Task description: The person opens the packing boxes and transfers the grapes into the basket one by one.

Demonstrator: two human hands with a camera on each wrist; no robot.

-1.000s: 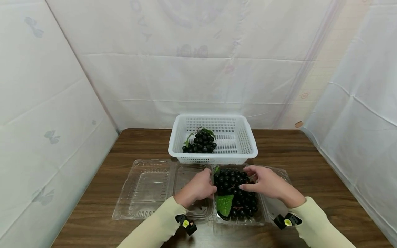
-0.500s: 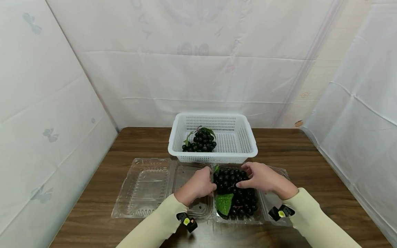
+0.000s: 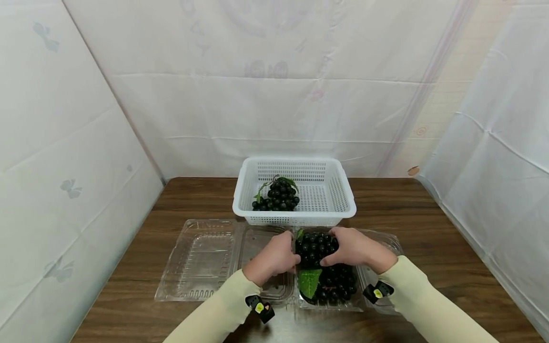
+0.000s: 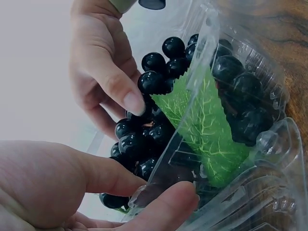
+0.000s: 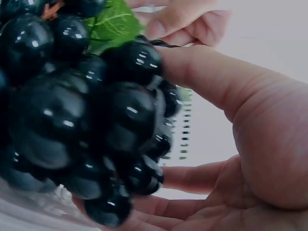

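Observation:
A clear plastic clamshell box lies open on the table, filled with dark, shiny bunches of grapes and a green leaf. My left hand pinches the box's left edge between thumb and fingers, as the left wrist view shows. From the right, my right hand curves round the upper grapes, thumb on the near side and fingers along the far side. Some of its fingertips are hidden behind the berries in the right wrist view.
Behind the boxes stands a white slotted basket holding another bunch of grapes. Left of the filled box lies a second open clear clamshell on the brown wooden table. White sheeting hangs around the table's back and sides.
My right hand has moved left and closed in on the upper grapes. The left hand has stayed at the box's edge.

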